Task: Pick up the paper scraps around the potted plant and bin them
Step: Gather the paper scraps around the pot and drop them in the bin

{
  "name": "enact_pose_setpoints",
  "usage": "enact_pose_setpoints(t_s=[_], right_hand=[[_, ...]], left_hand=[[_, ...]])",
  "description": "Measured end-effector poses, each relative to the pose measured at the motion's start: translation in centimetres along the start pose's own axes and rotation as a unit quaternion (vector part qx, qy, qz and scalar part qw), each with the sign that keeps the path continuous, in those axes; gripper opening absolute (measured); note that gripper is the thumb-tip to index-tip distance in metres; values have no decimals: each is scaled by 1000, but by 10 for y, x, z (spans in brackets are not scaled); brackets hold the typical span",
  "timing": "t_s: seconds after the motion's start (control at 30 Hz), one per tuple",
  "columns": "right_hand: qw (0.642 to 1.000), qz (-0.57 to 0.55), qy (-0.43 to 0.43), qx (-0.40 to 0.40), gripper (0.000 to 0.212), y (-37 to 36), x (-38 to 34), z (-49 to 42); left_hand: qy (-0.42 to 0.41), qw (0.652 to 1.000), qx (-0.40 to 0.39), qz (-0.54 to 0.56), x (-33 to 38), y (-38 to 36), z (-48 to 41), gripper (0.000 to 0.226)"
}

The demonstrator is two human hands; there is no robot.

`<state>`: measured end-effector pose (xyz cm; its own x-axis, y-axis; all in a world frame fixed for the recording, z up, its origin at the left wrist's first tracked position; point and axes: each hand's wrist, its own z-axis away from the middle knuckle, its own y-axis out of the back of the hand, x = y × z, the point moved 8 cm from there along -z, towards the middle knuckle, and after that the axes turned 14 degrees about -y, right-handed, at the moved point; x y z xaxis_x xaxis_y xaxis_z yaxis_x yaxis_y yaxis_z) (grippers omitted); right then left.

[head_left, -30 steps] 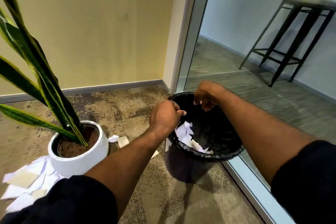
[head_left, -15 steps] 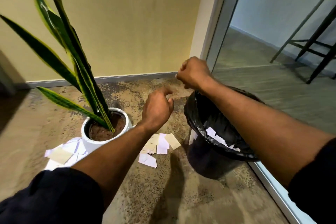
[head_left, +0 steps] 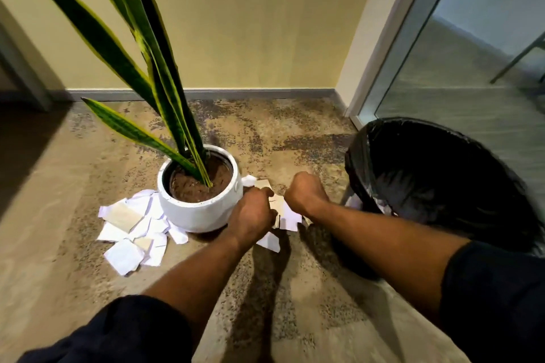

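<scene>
Two-handed, reaches low between pot [head_left: 200, 215] and bin [head_left: 352, 162], left hand [head_left: 253, 215] and right hand [head_left: 303, 191] curled over flat scraps [head_left: 290, 216] to gather them, actual grip untellable; leaves a bigger pile [head_left: 129, 227] left of pot, pieces flat, edges angled every way, no shared long axis.

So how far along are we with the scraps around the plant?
Partly done: a few scraps already lie in the black bin. In hand: the left hand and right hand are down on the small cluster between the white pot and the bin; whether either grips paper is hidden. Left: the bigger pile on the pot's other side.
</scene>
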<state>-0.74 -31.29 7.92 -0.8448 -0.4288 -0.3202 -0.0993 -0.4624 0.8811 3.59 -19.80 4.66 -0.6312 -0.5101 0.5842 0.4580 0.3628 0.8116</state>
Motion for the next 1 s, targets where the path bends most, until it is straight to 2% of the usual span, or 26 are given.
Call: enact_pose_setpoints(t_s=[0.03,0.13,0.23,0.4,0.47,0.6,0.77,0.83,1.0], right_hand=[[1000,7,-7,1,7,-5,3,-5],[999,35,-25,-2,17,-25,9,-22],[998,37,-51,-7,23,-43,15,-37],[995,55,-78,-33,40,-72,26,-53],[993,64,-93,-46,51,-83,31,-59],[988,85,-117,-60,74,-98,42,-71],[983,107,-136,-66,85,-107,50,-84],[982,120,-129,-70,83,-111,51,-86],[984,150,-94,-34,62,-108,48,-87]], left_hand=[[-2,1000,-18,-3,-5,-9,0,43],[-3,998,-57,-8,-24,-34,-1,51],[9,995,-88,-47,-44,-52,-1,68],[19,980,-189,-52,-72,-90,2,106],[-1,971,-217,-101,-78,-103,4,113],[-33,960,-221,-168,-79,-112,1,113],[-37,961,-219,-165,-76,-114,-4,112],[-43,961,-217,-167,-76,-114,-2,106],[-58,958,-207,-188,-78,-120,-1,91]])
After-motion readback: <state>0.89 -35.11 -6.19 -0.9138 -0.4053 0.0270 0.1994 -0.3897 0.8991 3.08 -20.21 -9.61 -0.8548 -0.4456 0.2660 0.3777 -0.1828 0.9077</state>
